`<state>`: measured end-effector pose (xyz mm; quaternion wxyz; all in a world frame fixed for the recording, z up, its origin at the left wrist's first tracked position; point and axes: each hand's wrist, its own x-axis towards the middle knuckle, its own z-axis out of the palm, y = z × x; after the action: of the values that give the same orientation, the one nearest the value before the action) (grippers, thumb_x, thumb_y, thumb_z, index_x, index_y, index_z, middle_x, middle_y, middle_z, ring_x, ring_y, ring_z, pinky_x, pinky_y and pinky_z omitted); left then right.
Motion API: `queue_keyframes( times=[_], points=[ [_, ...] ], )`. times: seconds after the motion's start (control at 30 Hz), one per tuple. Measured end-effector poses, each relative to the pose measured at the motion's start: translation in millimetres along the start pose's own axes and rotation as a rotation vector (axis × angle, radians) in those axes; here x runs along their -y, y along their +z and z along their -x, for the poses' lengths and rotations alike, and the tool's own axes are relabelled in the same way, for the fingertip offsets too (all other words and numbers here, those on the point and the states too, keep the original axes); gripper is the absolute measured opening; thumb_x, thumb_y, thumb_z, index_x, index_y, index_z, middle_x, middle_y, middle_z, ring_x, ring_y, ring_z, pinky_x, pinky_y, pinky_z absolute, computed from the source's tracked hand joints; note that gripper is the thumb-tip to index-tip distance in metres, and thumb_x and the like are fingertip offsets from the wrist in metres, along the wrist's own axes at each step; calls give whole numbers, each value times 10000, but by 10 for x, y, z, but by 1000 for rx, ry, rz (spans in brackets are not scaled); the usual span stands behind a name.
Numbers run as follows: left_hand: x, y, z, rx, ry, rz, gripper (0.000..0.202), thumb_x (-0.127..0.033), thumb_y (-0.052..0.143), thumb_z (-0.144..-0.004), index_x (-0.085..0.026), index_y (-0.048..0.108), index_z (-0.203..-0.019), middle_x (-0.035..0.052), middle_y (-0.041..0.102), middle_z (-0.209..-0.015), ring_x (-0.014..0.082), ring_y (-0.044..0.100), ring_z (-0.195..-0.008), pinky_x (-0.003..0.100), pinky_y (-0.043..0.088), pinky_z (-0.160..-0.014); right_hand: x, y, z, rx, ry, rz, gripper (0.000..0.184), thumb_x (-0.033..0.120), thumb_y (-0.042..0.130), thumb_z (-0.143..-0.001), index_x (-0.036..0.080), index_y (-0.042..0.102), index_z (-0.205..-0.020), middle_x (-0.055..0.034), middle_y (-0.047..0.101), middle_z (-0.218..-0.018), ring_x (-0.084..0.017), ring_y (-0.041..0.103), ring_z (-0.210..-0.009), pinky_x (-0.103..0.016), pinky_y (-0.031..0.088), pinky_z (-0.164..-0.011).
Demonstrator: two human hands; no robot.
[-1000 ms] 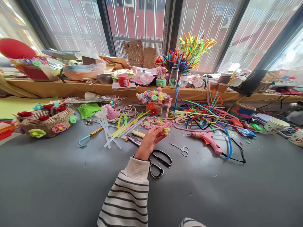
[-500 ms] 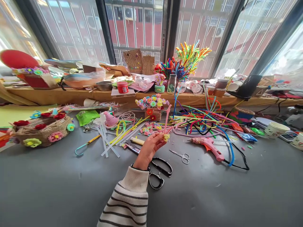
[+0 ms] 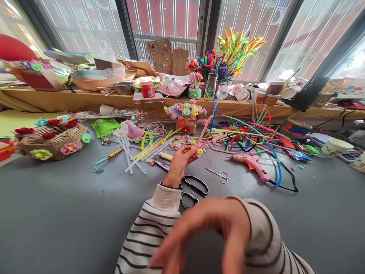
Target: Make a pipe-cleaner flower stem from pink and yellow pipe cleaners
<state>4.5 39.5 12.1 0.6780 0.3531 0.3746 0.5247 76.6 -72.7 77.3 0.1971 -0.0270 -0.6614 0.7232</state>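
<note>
My left hand (image 3: 182, 163) is closed around a small yellow and pink pipe-cleaner flower (image 3: 199, 152), whose pink stem (image 3: 205, 130) sticks up and to the right. Low in front of the camera, my right hand (image 3: 211, 224) is blurred, with thumb and fingers apart and nothing visible between them. Partly behind my left wrist lie black-handled scissors (image 3: 196, 184). Small silver scissors (image 3: 219, 175) rest on the grey table to the right, near a pink glue gun (image 3: 252, 164).
A woven basket with flowers (image 3: 57, 140) stands at left. Clear glue sticks (image 3: 128, 152) lie beside a yellow-handled hook (image 3: 110, 158). Loose pipe cleaners (image 3: 242, 133) pile up at back right. A small basket of flowers (image 3: 186, 123) stands before the cluttered ledge (image 3: 94, 99).
My right hand has come into view at the bottom, in front of my left sleeve. My left hand keeps hold of the flower, and its stem leans further right. The camera view has tilted.
</note>
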Motion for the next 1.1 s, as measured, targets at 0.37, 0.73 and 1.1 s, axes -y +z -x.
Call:
queue_keyframes(
  times=[0.37,0.73,1.1],
  points=[
    [-39,-25,-41,-106,51,69,185,-72,600,-538,-103,483,-678,1,574,-606,70,555,-566,216,452,-651,-778,-1341,60,-1575,-169,489,311,444,533,-575,140,521,-638,21,491,-527,-72,421,-438,-207,360,-421],
    [-3,-81,-52,-20,-29,89,203,-53,616,-513,-103,501,-672,-1,567,-648,64,544,-599,191,447,-642,-809,-1273,72,-1459,-233,387,243,385,558,-580,151,514,-628,29,496,-507,-71,441,-415,-211,396,-404],
    [-25,-96,-18,-12,-47,24,209,-63,638,-484,-100,537,-662,5,586,-654,74,551,-607,197,453,-656,-803,-1299,99,-1342,-195,-251,197,299,633,-488,140,544,-562,48,461,-443,-31,386,-398,-166,331,-385]
  ],
)
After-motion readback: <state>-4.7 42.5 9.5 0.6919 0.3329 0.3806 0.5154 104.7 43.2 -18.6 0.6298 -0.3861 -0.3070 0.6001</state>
